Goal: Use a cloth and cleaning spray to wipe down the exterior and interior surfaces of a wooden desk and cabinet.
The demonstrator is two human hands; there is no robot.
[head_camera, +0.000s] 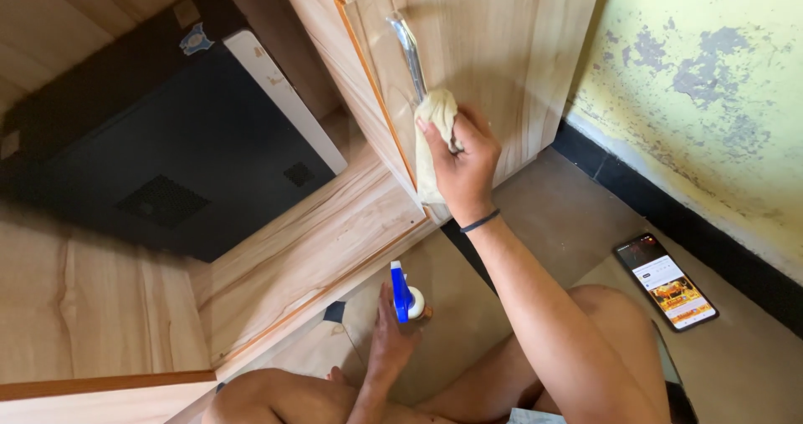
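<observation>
Cloth: a pale cream cloth (435, 131) is bunched in the right hand (464, 169) and pressed against the lower end of the metal handle (408, 52) on a wooden cabinet door (502, 48).
Right hand: fingers closed around the cloth, arm reaching far and up, a dark band (479, 221) on the wrist.
Left hand: the left hand (391, 340) is low and near, fingers wrapped around a spray bottle (407, 300) with a blue trigger head and white neck, held upright above the floor.
Cabinet: light wood grain with an orange edge strip; the door stands at centre, far from the knees.
Computer case: a black tower (167, 148) with a white front panel sits in the open compartment to the left; a small pale blue sticker is near its far corner.
Phone: a phone (667, 281) lies flat on the floor at right, well apart from both hands, screen lit with colourful pictures.
Wall: yellow-green wall (711, 81) with grey peeling patches, dark skirting below.
Floor: brown floor (544, 215).
</observation>
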